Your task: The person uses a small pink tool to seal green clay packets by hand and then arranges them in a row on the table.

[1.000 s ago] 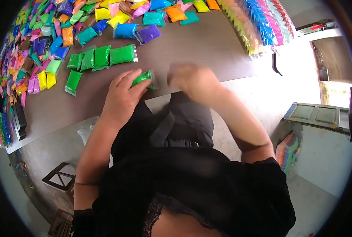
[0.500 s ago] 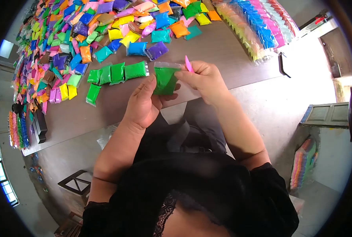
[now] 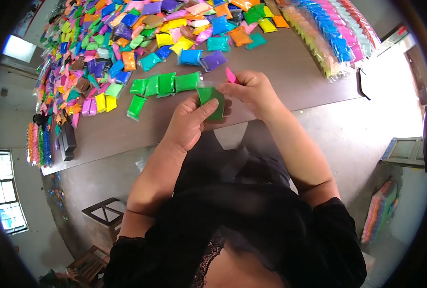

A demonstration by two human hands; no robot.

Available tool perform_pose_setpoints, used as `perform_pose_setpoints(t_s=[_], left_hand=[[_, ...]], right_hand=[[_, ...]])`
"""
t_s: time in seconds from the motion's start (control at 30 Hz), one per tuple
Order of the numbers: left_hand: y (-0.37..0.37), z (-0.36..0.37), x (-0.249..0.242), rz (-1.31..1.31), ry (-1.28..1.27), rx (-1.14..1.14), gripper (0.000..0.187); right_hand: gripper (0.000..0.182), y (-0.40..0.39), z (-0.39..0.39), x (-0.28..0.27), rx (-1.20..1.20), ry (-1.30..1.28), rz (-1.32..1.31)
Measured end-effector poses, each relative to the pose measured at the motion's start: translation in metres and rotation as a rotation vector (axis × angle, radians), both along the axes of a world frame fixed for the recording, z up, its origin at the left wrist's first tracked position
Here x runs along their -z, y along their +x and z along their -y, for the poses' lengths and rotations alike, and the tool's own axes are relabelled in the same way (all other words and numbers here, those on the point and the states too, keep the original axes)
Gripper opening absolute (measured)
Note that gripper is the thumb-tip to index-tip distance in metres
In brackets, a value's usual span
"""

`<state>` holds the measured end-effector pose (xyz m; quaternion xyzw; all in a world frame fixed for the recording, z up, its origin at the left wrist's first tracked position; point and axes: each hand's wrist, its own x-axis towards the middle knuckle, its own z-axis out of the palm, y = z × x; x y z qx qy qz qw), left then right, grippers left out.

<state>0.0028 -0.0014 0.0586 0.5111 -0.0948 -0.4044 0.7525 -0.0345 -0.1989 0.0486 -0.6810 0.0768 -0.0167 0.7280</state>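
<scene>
A green packet (image 3: 212,102) in clear plastic is gripped by my left hand (image 3: 190,119), whose thumb lies across its face. At the packet's top edge, my right hand (image 3: 250,91) pinches the clear plastic and also holds a small pink piece (image 3: 230,75), which sticks up from its fingers. Just behind my hands, green packets (image 3: 166,84) lie in a row on the brown table (image 3: 271,62), with one more green packet (image 3: 136,106) below the row's left end. A purple packet (image 3: 214,61) and a blue packet (image 3: 190,57) rest beyond them.
A large heap of coloured packets (image 3: 127,36) covers the table's back left. Rows of stacked packets (image 3: 338,43) stand at the back right. A black object (image 3: 67,140) sits at the left edge. Below it on the floor is a wooden stool (image 3: 103,213).
My left thumb has moved from the packet's side onto its face. The whole view has shifted, so the table and its packets appear further right.
</scene>
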Motion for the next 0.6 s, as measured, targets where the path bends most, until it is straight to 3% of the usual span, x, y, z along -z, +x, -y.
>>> perform_pose_setpoints(t_s=[0.1,0.23,0.3,0.4,0.53,0.6], left_hand=[[0.001,-0.012,0.002,0.032,0.026,-0.093,0.035],[0.007,-0.029,0.005,0.045,0.049,-0.158,0.035],[0.013,-0.037,0.007,0.111,0.107,-0.169,0.034],[0.013,-0.037,0.001,0.218,0.237,-0.323,0.030],[0.012,-0.045,0.005,0.208,0.170,-0.540,0.027],[0.007,-0.053,0.006,0.280,0.377,-0.500,0.026]], right_hand=[[0.028,0.008,-0.014,-0.020,-0.100,-0.039,0.012],[0.030,0.039,-0.014,-0.010,-0.298,0.271,-0.191],[0.024,0.052,-0.016,-0.013,-0.443,0.103,-0.098],[0.019,0.077,-0.024,0.004,-0.535,0.066,0.056],[0.017,0.091,-0.027,0.014,-0.683,0.090,0.025],[0.017,0.093,-0.028,0.038,-0.771,0.116,0.116]])
